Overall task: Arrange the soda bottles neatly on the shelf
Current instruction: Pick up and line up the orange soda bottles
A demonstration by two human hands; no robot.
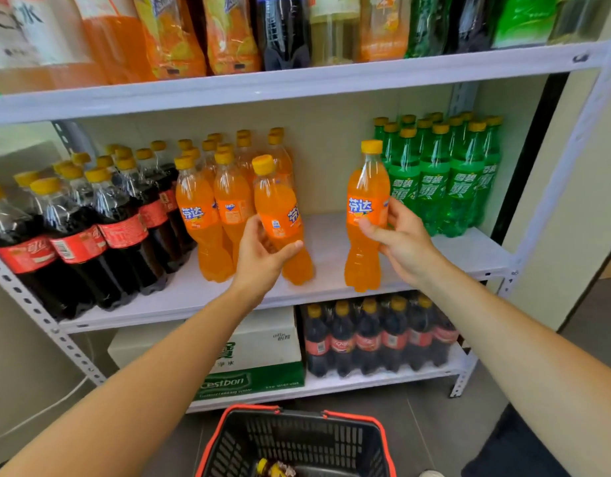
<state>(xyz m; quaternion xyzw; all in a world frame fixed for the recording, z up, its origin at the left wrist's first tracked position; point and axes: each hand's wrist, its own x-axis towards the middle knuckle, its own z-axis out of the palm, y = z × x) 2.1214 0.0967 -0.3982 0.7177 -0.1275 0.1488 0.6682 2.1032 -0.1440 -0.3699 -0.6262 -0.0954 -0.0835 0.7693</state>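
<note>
Gripped two full orange soda bottles at the middle shelf (331, 232): left bottle (280, 215) tilted, just beside the orange row (207, 215); right bottle (366, 215) upright near the green bottles (435, 187), base at the front edge. Curled left hand (259, 256) thumb and fingers round the waist below the label; wrapped right hand (404, 242) over the label band. Judged both heavy with liquid, firm-walled, smooth and likely slippery; best taken at the narrowed waist. Stood before cola bottles (90, 228) further left, with a basket (297, 438) on the floor below

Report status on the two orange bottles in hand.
Left hand grips tilted orange bottle beside orange row. Right hand grips upright orange bottle next to green bottles. Bare shelf between them.
</note>
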